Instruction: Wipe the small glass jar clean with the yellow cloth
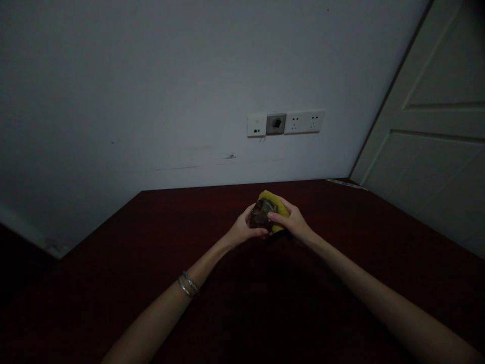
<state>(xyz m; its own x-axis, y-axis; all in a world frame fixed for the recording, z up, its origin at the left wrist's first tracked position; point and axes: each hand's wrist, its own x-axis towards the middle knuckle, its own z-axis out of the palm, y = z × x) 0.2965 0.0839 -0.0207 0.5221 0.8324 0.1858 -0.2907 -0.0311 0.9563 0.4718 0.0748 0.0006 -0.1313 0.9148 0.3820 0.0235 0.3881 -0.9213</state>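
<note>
Over the far middle of the dark red table, both hands meet around a small see-through vessel (261, 213) that looks like a glass cup; the dim light hides its exact shape. My left hand (243, 225) is closed on its left side, thumb along the lower front. A yellow cloth (279, 202) is bunched behind and to the right of the glass. My right hand (293, 220) grips this cloth against the glass, with the thumb across the front. Most of the fingers of both hands are hidden behind what they hold.
The dark red tabletop (182, 222) runs back to a pale wall (170, 91). A row of sockets and switches (286, 124) sits on that wall. At the right stands a panelled white door (435, 121); a thin printed strip (346, 184) lies near the back right edge.
</note>
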